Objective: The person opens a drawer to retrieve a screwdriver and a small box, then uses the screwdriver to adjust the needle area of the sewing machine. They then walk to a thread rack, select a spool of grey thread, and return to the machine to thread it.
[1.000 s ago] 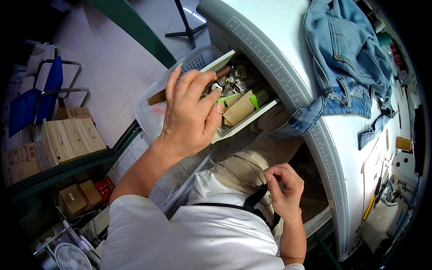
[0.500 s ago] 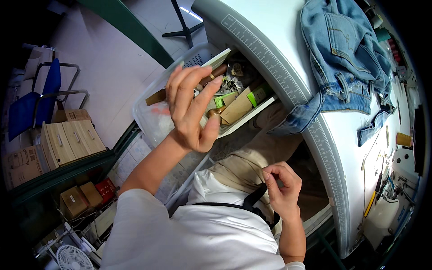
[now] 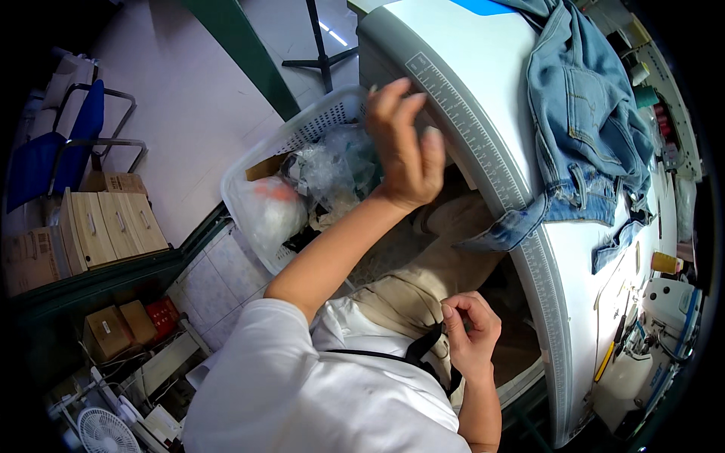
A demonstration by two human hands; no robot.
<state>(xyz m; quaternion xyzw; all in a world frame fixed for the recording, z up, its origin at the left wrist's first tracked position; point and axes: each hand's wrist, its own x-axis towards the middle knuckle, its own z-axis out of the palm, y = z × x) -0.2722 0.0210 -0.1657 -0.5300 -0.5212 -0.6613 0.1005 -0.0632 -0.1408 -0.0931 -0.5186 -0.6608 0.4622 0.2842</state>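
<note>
In the head view, the left hand point(image 3: 410, 158) is raised beside the curved grey table edge printed with ruler marks point(image 3: 545, 279). Its fingers are blurred but plainly spread, with a wide gap between the thumb and the rest, and nothing shows in its grip. Whether the fingertips touch the edge or only overlap it from this angle, I cannot tell.

The right hand point(image 3: 473, 336) is held low, near the lap. Its thumb and forefinger meet at the tips in a narrow pinch, the other fingers curled in. The tips lie over beige cloth trousers point(image 3: 408, 291), close by a black fabric strap point(image 3: 423, 343); whether anything thin is pinched between them is too small to tell.

To the left of the raised hand stands a white perforated plastic basket point(image 3: 321, 121) filled with crumpled clear plastic bags point(image 3: 336, 162). On the glossy white tabletop point(image 3: 483, 60) lie faded blue denim jeans point(image 3: 589, 113), one end of the waistband lapping over the ruler edge, well apart from both hands.
</note>
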